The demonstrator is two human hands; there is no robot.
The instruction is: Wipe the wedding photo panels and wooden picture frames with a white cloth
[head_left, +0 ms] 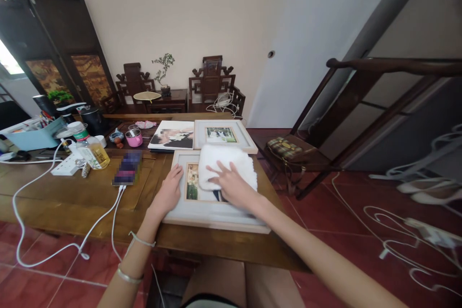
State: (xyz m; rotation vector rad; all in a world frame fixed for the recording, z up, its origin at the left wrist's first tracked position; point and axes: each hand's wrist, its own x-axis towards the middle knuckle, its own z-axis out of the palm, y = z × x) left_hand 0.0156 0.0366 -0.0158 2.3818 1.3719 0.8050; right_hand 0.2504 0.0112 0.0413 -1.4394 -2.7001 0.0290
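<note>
On the table lies a light wooden picture frame (216,224) with a white mat and a photo, partly hidden by a white fluffy cloth (231,159). My right hand (233,185) presses the cloth onto the frame, fingers spread out over it. At the frame's left side rests my left hand (169,193), its fingers stretched along the border. Just behind, a second framed photo (240,127) lies flat. Beside that one is a photo album or print (171,134) with a partly blurred picture.
A charging phone (128,168) lies left of the frame, its white cable (104,216) hanging over the table edge. Farther left are a drink bottle (90,147), a power strip (67,163), a pink cup (134,137) and a blue bin (31,137). A chair with a bag (287,147) stands right.
</note>
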